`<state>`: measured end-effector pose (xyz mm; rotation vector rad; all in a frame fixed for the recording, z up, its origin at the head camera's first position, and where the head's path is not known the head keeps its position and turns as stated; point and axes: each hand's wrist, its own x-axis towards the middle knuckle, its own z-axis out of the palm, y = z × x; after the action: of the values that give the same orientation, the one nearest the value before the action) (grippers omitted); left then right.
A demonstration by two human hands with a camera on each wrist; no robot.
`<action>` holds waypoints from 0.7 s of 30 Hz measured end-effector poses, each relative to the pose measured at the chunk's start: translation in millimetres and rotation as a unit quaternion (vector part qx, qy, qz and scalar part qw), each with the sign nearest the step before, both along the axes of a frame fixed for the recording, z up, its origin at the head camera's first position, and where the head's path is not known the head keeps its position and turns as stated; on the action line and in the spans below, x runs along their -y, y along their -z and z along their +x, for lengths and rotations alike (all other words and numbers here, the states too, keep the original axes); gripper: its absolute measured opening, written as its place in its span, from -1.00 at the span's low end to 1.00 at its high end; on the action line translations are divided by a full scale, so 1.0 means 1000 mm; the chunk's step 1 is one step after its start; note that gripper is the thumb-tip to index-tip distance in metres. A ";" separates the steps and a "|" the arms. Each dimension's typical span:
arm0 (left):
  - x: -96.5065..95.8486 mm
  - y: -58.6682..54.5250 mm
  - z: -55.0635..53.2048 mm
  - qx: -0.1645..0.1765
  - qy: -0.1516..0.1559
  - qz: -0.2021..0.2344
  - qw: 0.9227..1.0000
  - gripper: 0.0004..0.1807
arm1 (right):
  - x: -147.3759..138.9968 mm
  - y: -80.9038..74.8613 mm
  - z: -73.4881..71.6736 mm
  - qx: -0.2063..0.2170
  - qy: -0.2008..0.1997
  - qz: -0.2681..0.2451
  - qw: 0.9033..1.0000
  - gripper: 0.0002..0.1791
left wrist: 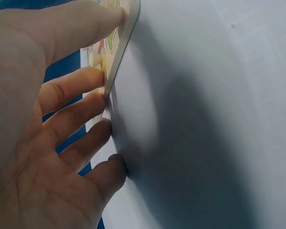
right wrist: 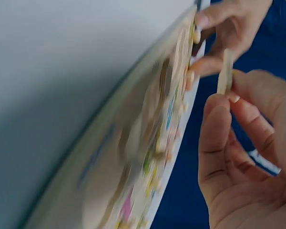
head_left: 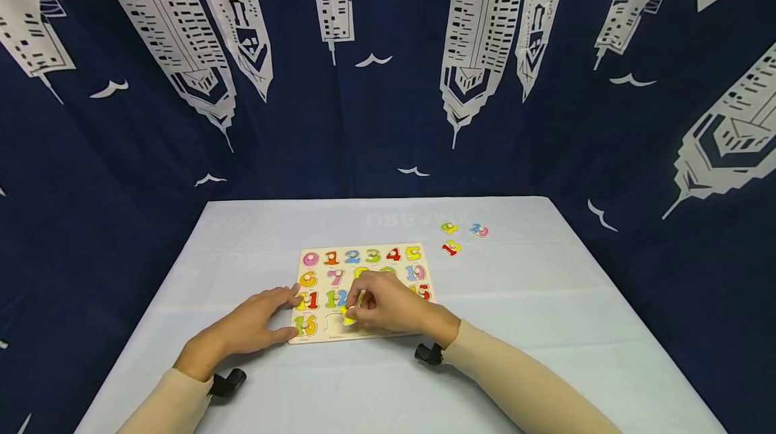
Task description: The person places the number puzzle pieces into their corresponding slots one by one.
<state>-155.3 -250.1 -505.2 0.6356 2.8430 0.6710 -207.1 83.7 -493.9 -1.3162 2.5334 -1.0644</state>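
A wooden number puzzle board (head_left: 331,337) lies on the table, with coloured number pieces such as the 16 (head_left: 306,325) set in it. My left hand (head_left: 251,321) rests at the board's left edge. Its thumb and fingertips touch that edge, as the left wrist view also shows. Over the bottom row, my right hand (head_left: 388,302) pinches a small yellow puzzle piece (head_left: 348,317) between thumb and fingers. In the right wrist view the thin piece (right wrist: 224,76) appears edge-on, raised off the board. Its number cannot be read. The right hand hides part of the middle and lower rows.
Beyond the board's far right corner lie three loose pieces: a yellow-green one (head_left: 449,228), a blue and pink one (head_left: 479,230) and a red and yellow one (head_left: 451,248). A white cloth covers the table (head_left: 254,232). Dark blue printed curtains (head_left: 339,137) surround it.
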 end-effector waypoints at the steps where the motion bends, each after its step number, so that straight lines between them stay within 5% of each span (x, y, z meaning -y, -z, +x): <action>1: 0.000 0.000 0.000 0.000 0.000 -0.001 1.000 -0.32 | 0.005 0.001 0.001 -0.002 -0.001 0.001 1.000 -0.96; 21: 0.000 0.001 -0.002 0.003 0.004 0.000 1.000 -0.35 | 0.045 0.019 0.014 -0.047 0.053 0.069 0.995 -0.86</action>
<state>-157.4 -250.1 -506.0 0.6438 2.8333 0.6715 -193.1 38.8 -512.7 -1.2364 2.7175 -0.8449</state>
